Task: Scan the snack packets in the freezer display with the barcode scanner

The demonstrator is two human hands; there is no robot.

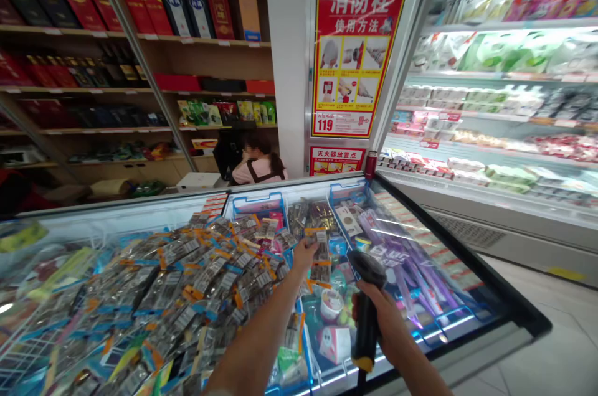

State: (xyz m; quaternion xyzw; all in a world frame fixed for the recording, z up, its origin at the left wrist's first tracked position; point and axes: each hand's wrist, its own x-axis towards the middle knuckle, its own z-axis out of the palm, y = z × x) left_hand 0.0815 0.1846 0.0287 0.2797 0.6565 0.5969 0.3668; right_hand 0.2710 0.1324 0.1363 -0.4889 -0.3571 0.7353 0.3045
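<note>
My left hand (304,254) is closed on the edge of a small barcoded packet (322,240) with orange ends, held over the chest freezer. In my right hand (384,312) is a black barcode scanner (367,327) with a yellow base end, gripped by its handle and with its head toward the packet. A big heap of similar packets (210,278), with blue and orange ends and printed barcodes, lies to the left of my left hand. Below the scanner, a round tub (331,304) and a white carton (334,344) lie in a freezer compartment.
Blue-edged wire baskets (306,346) divide the freezer. Its glass lid (411,246) covers purple packages on the right. Behind stand a red fire-hydrant sign (359,53), shelves of boxes (200,41) and a lit refrigerated display (499,103). A person (261,162) is beyond the freezer.
</note>
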